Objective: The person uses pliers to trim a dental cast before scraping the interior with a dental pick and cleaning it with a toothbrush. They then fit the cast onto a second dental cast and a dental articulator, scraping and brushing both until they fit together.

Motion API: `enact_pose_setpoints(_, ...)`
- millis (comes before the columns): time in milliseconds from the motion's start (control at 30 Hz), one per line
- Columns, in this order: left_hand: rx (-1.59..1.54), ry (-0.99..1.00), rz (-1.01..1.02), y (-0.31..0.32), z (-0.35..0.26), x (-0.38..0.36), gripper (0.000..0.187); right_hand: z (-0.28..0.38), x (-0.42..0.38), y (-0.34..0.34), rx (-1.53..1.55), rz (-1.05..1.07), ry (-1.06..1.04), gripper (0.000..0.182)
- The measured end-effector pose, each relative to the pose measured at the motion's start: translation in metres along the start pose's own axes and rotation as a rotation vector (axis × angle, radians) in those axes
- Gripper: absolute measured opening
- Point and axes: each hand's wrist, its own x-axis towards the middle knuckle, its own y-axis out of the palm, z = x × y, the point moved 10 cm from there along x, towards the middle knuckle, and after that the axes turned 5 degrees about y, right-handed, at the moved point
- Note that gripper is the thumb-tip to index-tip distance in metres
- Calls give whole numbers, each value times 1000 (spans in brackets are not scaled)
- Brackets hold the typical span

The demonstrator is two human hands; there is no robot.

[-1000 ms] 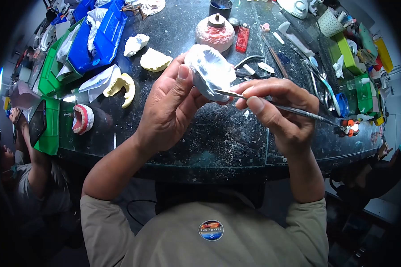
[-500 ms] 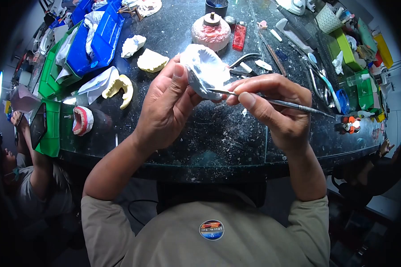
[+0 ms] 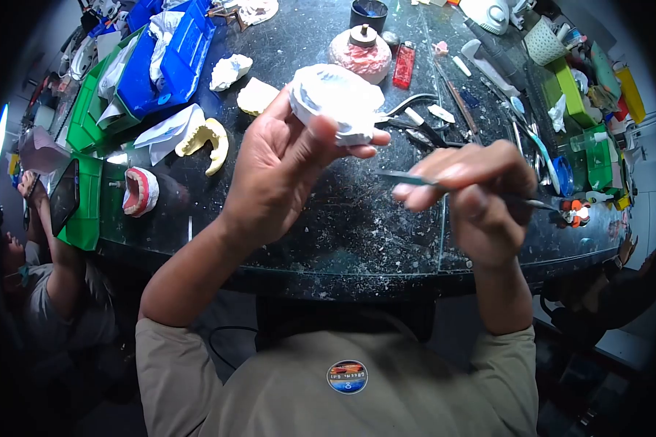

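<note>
Above the bench (image 3: 357, 218): one cast (image 3: 335, 102), one tool (image 3: 415, 178).

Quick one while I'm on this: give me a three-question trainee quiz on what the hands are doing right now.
1. True or false: the left hand holds the white plaster cast off the dark bench.
2. What does the right hand grip? A) red lighter B) thin metal tool C) blue tray
3. Fill in: the tool's tip is ____ the cast, touching or apart?

Key
1. True: the fingers wrap it from below, above the bench.
2. B: the thin metal tool runs through the fingers; the red lighter lies on the bench.
3. Apart: a gap shows between tip and cast.
</note>
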Motion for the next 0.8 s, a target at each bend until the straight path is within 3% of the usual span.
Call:
enact_pose_setpoints(67, 50, -60, -42, -8, 1, 2, 61, 4, -1, -5, -142, -67, 13, 16)
enact_pose_setpoints(100, 56, -82, -35, -5, -1, 3, 52, 3, 0, -6, -247, -79, 10, 15)
enact_pose_setpoints(200, -287, -91, -95, -5, 6, -1, 46, 8, 1, -2, -576, -65, -64, 15)
enact_pose_setpoints(267, -245, -96, -58, 1, 5, 0, 45, 11, 3, 2, -718, -47, -145, 17)
enact_pose_setpoints(400, -132, -85, 48, 7, 5, 0, 46, 8, 2, 0, -688, -81, -138, 17)
enact_pose_setpoints(800, -56, -98, 46, 6, 6, 0, 48, 4, 1, -3, -673, -114, -96, 14)
